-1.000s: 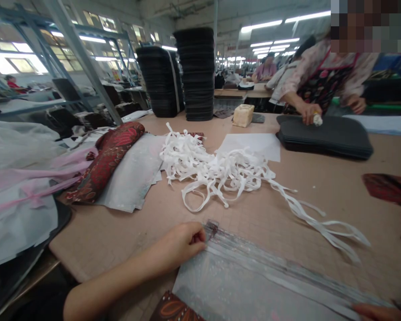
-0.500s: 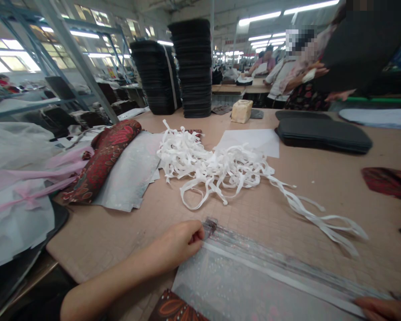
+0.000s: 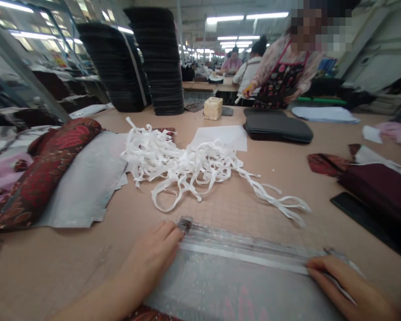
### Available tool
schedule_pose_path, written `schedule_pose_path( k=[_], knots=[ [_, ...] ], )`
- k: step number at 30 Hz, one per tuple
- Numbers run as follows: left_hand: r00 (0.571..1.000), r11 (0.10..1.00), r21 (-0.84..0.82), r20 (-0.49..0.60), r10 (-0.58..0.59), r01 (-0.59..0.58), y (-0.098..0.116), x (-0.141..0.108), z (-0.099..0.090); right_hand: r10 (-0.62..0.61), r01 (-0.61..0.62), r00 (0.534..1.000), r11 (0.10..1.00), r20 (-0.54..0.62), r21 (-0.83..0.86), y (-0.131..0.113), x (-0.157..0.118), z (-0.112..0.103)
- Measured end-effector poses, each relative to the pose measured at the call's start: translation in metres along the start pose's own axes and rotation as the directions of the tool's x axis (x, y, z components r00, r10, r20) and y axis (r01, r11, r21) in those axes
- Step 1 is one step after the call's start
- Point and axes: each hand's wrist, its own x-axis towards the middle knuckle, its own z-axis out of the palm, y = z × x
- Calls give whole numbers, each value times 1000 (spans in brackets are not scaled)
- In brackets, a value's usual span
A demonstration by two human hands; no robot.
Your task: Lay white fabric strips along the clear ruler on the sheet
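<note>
A greyish, semi-sheer fabric piece (image 3: 240,272) lies at the front of the table, with a white strip (image 3: 243,257) running along its far edge. My left hand (image 3: 157,249) is closed at the left end of that edge, beside a small dark patch. At the right end, my right hand (image 3: 344,281) pinches the white strip between thumb and fingers. Beyond the fabric lies a tangled heap of white strips (image 3: 187,165), with some loose ends trailing to the right.
Patterned red-brown fabric (image 3: 60,165) lies at left. Two tall black stacks (image 3: 157,62), a cream block (image 3: 213,109) and dark pads (image 3: 277,127) stand at the back. Maroon fabric (image 3: 377,187) is at right. A person (image 3: 280,76) stands across the table.
The view has turned to the right, so the table things sit further left. More of my right hand shows at the strip. The person across has lowered the large dark panel out of sight.
</note>
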Motion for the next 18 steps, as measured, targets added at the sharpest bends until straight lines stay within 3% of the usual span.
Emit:
schedule_pose_path(
  k=[3, 5, 11, 15, 18],
  knots=[
    [976, 957, 195, 4, 217, -213, 4, -6, 2, -32, 32, 999, 999, -14, 12, -18, 5, -9],
    [953, 918, 263, 28, 301, -298, 7, -9, 3, -21, 21, 1000, 1000, -18, 19, -27, 7, -14],
    [948, 923, 257, 212, 236, -287, 11, -13, 4, -14, 14, 1000, 999, 2, 43, -36, 6, -14],
    [942, 936, 201, 234, 241, -290, 14, -2, 7, -39, 40, 999, 999, -24, 31, -36, 5, -10],
    [918, 929, 126, 246, 311, -349, 33, 15, 4, -53, 54, 998, 998, -29, 17, -37, 4, -8]
  ],
)
